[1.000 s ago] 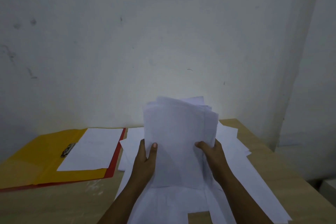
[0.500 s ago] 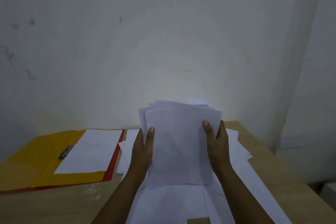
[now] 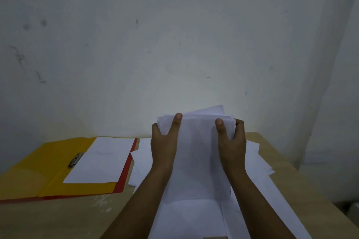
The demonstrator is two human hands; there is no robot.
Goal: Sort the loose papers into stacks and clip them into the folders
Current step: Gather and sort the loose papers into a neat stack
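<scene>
I hold a stack of white papers (image 3: 197, 153) upright on its lower edge, over more loose white sheets (image 3: 190, 217) spread on the wooden table (image 3: 58, 217). My left hand (image 3: 164, 141) grips the stack's left side and my right hand (image 3: 231, 141) its right side, thumbs on the front near the top. The top edges are uneven. To the left lies an open yellow folder (image 3: 38, 176) with a metal clip (image 3: 75, 159) and a white sheet (image 3: 101, 161) on it, on top of a red folder (image 3: 124, 172).
A pale wall (image 3: 174, 44) rises directly behind the table. The table's right edge (image 3: 303, 176) slants down at the right, with a drop beyond it. Loose sheets reach close to that edge.
Both hands have slid up the sides of the stack, from near its lower half to near its top. The stack stands more squared, its sheets less fanned.
</scene>
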